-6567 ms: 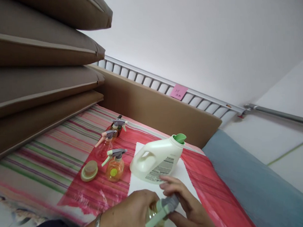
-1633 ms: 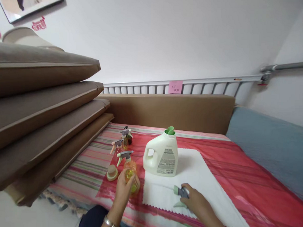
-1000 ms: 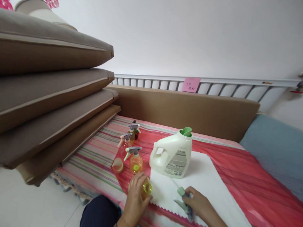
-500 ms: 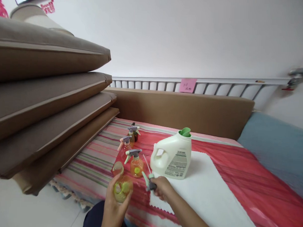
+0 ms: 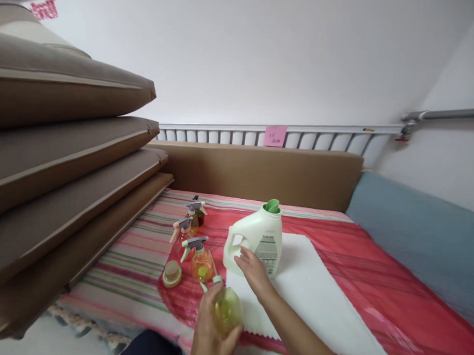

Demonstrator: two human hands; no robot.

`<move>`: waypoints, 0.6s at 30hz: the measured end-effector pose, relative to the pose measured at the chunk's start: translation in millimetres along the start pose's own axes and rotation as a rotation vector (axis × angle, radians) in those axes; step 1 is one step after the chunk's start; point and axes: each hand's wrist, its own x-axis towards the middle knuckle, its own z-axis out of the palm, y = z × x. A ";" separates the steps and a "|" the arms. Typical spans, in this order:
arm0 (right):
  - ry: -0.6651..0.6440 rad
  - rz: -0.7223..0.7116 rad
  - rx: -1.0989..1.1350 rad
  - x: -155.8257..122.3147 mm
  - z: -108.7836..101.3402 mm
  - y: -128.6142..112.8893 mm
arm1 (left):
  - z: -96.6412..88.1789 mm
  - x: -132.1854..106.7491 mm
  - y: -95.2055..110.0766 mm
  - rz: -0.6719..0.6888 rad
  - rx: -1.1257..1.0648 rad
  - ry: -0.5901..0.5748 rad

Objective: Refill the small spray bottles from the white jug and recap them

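Observation:
My left hand (image 5: 209,321) is wrapped round a round, clear yellowish spray bottle (image 5: 229,309). A pale green spray head (image 5: 217,279) pokes up by the fingers of that hand, partly hidden by them. Fingers stretched out, my right hand (image 5: 254,271) is in front of a large white detergent jug (image 5: 271,238), near its handle. Whether it touches the jug I cannot tell. Inside the jug's mouth sits a green cup-like piece (image 5: 272,205). Beside my left hand stands an orange spray bottle (image 5: 202,265) with a grey and green trigger.
More spray bottles stand behind, one pink (image 5: 185,229) and one brown (image 5: 192,220). A small round container (image 5: 172,274) sits at the left. A white cloth (image 5: 318,289) lies over red sheeting (image 5: 358,264). Stacked brown cushions (image 5: 78,156) rise at the left.
My right hand has let go of the spray head and moved up to the jug. The spray head is now at my left hand, which has shifted right with the yellowish bottle. The view has turned slightly right.

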 end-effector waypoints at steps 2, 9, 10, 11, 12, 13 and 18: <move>0.041 -0.054 0.052 10.7 3.1 -10.0 | 16.3 -3.8 -22.3 0.062 0.072 -0.113; 0.194 -0.068 0.239 40.4 36.8 -34.1 | 42.2 -15.6 -73.9 0.233 0.229 -0.109; 0.202 -0.058 0.283 43.0 39.1 -36.1 | 44.2 -17.3 -74.7 0.221 0.225 -0.065; 0.207 -0.048 0.329 45.0 40.0 -37.8 | 45.9 -18.8 -74.5 0.210 0.218 -0.029; 0.212 -0.037 0.376 46.2 39.5 -39.3 | 47.2 -19.8 -73.7 0.204 0.211 -0.007; 0.219 -0.024 0.422 46.5 37.4 -40.7 | 48.2 -20.4 -72.7 0.204 0.203 0.001; 0.244 0.056 0.660 35.3 2.8 -46.7 | 49.8 -19.2 -68.4 0.191 0.171 -0.004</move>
